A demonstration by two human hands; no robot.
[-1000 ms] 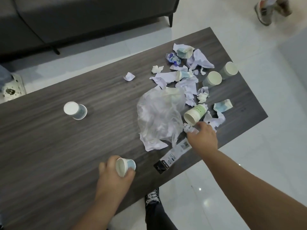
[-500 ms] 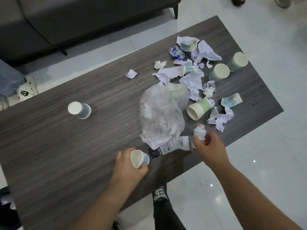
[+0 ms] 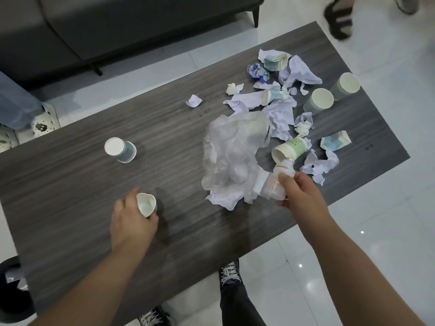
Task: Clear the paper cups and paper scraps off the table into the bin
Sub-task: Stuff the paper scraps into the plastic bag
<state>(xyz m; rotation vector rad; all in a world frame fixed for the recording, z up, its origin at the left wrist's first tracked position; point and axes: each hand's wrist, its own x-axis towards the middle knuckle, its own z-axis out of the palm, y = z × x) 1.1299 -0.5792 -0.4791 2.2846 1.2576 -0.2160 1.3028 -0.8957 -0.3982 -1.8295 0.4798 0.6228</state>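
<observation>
My left hand (image 3: 131, 222) grips a small squashed paper cup (image 3: 146, 204) just above the dark wooden table (image 3: 82, 184). My right hand (image 3: 299, 194) holds a crumpled clear plastic bottle (image 3: 279, 182) at the edge of a clear plastic bag (image 3: 231, 156) that lies over paper scraps. A green paper cup (image 3: 290, 149) lies on its side just beyond the bottle. An upturned blue cup (image 3: 120, 149) stands alone at the left. Two pale cups (image 3: 320, 101) stand at the far right among purple paper scraps (image 3: 282, 114). No bin is in view.
A dark sofa (image 3: 117, 24) runs behind the table. Other people's feet show at the left (image 3: 42, 118) and top right (image 3: 339, 20). My own shoes (image 3: 230, 271) are below the table's near edge. White tiled floor surrounds the table.
My right hand picked the plastic bottle up from beside the bag and lifted it. My left hand, still holding the squashed cup, stayed low over the table's near side.
</observation>
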